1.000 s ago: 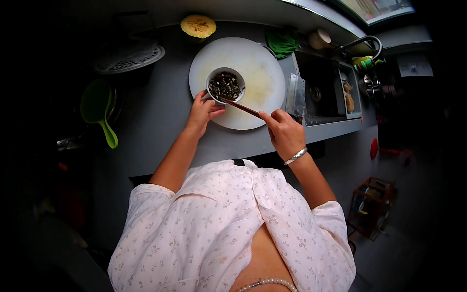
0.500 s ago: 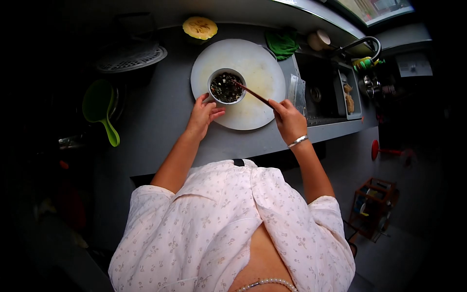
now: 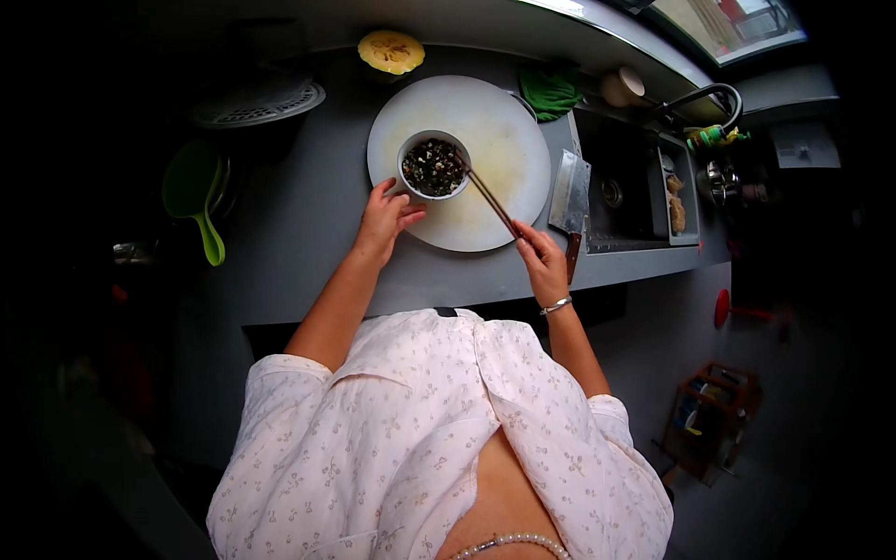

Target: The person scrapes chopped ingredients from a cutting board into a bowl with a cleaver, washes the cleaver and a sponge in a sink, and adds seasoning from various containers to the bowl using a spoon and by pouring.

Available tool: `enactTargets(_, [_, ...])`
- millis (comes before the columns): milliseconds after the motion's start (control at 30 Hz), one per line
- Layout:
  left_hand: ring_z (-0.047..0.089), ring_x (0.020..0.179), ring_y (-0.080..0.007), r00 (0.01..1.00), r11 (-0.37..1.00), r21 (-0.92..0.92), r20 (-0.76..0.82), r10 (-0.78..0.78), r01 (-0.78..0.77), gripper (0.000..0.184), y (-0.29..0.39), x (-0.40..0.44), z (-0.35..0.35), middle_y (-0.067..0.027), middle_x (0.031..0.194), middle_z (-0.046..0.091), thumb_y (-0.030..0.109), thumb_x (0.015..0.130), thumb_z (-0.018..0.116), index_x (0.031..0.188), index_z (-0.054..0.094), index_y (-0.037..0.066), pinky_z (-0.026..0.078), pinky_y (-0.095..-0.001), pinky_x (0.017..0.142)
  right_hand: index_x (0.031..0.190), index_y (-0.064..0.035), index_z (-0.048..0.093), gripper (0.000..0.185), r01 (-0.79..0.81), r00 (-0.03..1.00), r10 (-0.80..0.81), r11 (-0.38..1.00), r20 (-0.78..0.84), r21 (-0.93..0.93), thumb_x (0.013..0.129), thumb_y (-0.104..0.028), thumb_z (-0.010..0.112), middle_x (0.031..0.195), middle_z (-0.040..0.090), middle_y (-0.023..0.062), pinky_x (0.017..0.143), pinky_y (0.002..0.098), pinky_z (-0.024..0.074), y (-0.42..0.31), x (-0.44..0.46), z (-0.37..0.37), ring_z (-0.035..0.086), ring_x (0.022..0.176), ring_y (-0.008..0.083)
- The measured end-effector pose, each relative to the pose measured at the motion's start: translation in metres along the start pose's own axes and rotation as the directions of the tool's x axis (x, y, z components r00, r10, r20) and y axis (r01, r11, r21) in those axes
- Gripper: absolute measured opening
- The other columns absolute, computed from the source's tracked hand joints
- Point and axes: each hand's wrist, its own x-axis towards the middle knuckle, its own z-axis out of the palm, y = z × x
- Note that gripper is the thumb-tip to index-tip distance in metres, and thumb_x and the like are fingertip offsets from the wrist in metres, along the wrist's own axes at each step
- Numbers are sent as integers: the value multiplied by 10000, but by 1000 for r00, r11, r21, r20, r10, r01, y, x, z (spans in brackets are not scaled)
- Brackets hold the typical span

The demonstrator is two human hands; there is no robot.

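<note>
A white bowl [image 3: 405,180] filled with a dark, finely chopped mix [image 3: 432,166] stands on a round white cutting board [image 3: 499,177]. My left hand [image 3: 383,222] is at the bowl's near left side, its fingers curved about what looks like a short handle there. Between the fingers of my right hand [image 3: 543,261] is a pair of dark chopsticks [image 3: 492,200], with their tips inside the bowl at its right edge. Just beyond that hand, a cleaver [image 3: 569,193] with a wooden handle lies on the counter.
At the right is a dark sink [image 3: 611,159] with a grey tray [image 3: 679,173] and a faucet [image 3: 714,91]. Behind the board sit a cut yellow melon or squash [image 3: 390,53] and a green cloth [image 3: 549,93]. A green ladle-like scoop [image 3: 194,187] lies left.
My right hand has shifted slightly left and down, and the chopsticks now point more steeply, their tips nearer the bowl's right rim. More of the cleaver shows. My left hand stays by the bowl.
</note>
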Motion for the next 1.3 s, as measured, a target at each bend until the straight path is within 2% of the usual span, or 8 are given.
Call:
enactTargets(367, [624, 879, -192, 985, 981, 193, -168, 49, -16, 377, -7, -32, 5, -130, 1180, 528, 101, 920, 519, 1266, 446, -29, 537, -318, 759, 1118, -61, 668, 229, -27, 999, 24, 998, 46, 60, 918, -139, 589, 849, 627, 61, 638, 249, 443, 15, 11, -5, 558, 718, 118])
enactTargets(433, [622, 863, -179, 984, 975, 215, -160, 84, -48, 340, -10, -42, 6, -116, 1158, 548, 115, 924, 519, 1235, 476, -16, 528, -302, 738, 1148, -52, 660, 256, 13, 998, -21, 992, 57, 128, 926, -152, 578, 830, 598, 5, 630, 229, 433, 15, 12, -8, 536, 702, 81])
enactTargets(533, [622, 860, -171, 980, 977, 212, -188, 69, -29, 284, -17, -50, 0, -100, 1111, 578, 124, 932, 515, 1185, 513, -3, 524, -292, 738, 1155, -53, 655, 262, -39, 991, 32, 998, 132, 50, 929, -159, 572, 862, 608, 11, 640, 221, 433, 29, 13, -10, 535, 714, 78])
enactTargets(700, [627, 830, -161, 962, 979, 196, -255, 97, -46, 211, -23, -66, -4, -86, 1025, 621, 116, 928, 520, 1102, 564, 7, 526, -284, 706, 1137, -67, 650, 242, 137, 986, -141, 989, 92, 54, 919, -147, 585, 834, 607, 68, 650, 272, 445, 22, 25, -8, 554, 725, 146])
enactTargets(767, [627, 827, -160, 959, 980, 194, -266, 100, -48, 199, -25, -70, -5, -87, 1019, 626, 115, 929, 519, 1089, 569, 9, 526, -283, 706, 1154, -76, 642, 253, 57, 991, -77, 984, 113, 169, 920, -152, 582, 837, 604, 65, 649, 271, 442, 19, 34, -2, 547, 725, 142])
enactTargets(1067, [617, 848, -162, 943, 980, 190, -313, 111, -53, 195, -31, -93, -10, -83, 1021, 618, 133, 945, 505, 1085, 573, 17, 520, -289, 735, 1209, -110, 614, 299, 33, 990, -60, 978, 127, 204, 915, -142, 566, 748, 576, 52, 607, 288, 435, 19, 90, 45, 513, 649, 134])
enactTargets(1167, [625, 807, -153, 927, 984, 163, -352, 128, -74, 174, -35, -98, -12, -79, 992, 626, 107, 933, 508, 1065, 580, 19, 522, -268, 683, 1215, -119, 608, 303, 26, 979, -71, 974, 189, 227, 916, -139, 561, 743, 569, 42, 570, 272, 434, 19, 100, 51, 515, 618, 119])
enactTargets(1300, [627, 803, -159, 924, 989, 118, -361, 129, -92, 164, -55, -97, -23, -82, 987, 631, 120, 925, 541, 1061, 591, 44, 523, -286, 704, 1341, -193, 494, 413, -160, 939, 32, 923, 343, 350, 934, -167, 552, 857, 583, 32, 472, 242, 433, 7, 104, 50, 537, 558, 100])
